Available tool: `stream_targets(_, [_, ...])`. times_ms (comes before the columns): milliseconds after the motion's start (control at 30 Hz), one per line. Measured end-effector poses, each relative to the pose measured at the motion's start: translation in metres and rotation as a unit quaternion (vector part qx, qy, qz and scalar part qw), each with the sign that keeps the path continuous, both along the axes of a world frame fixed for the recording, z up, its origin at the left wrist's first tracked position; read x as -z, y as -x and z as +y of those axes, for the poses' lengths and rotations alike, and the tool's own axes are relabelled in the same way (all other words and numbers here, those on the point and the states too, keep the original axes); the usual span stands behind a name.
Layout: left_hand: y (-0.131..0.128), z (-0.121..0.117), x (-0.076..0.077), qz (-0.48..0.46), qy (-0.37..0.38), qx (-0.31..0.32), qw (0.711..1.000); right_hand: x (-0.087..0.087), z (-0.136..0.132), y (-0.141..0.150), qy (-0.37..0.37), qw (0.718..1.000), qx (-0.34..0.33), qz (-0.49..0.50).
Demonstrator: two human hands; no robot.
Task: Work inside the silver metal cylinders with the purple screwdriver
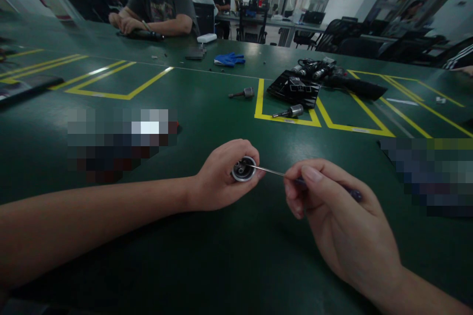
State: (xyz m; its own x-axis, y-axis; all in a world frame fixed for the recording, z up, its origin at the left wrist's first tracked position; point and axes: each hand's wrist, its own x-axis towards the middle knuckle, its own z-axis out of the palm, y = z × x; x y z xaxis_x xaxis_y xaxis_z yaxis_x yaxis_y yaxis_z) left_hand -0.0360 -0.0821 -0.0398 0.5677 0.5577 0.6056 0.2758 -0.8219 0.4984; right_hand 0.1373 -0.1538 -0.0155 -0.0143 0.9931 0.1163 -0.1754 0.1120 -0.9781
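Shiny metal cylinder (243,172), smooth metal tool shaft (270,171), glossy plastic-looking bag (295,92), cloth glove (229,59), smooth tabletop (177,256) — faintly reflective

A blue glove (231,60) lies on the green table (207,113).

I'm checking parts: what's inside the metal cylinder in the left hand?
In the cylinder, small round fittings show, and the tool appears to reach in. Deeper parts are covered or in shadow.

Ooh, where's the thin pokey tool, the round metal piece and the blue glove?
Thin tool (270,171): head view, on its metal shaft.
Round metal piece (241,171): head view, inside its open end.
Blue glove (230,60): head view, on its middle.
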Motion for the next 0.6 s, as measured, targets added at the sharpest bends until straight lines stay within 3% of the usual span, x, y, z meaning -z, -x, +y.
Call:
stream_targets(300, [0.0004, 0.0017, 0.0022, -0.011, -0.009, 0.016, 1.0, 0.0052, -0.0072, -0.0023, -0.081, 0.992, 0.016, -0.097])
stream_targets(600, [0.0001, -0.0003, 0.0021, 0.003, -0.01, 0.005, 1.0, -0.0011, -0.0008, 0.0011, 0.036, 0.999, -0.003, 0.012])
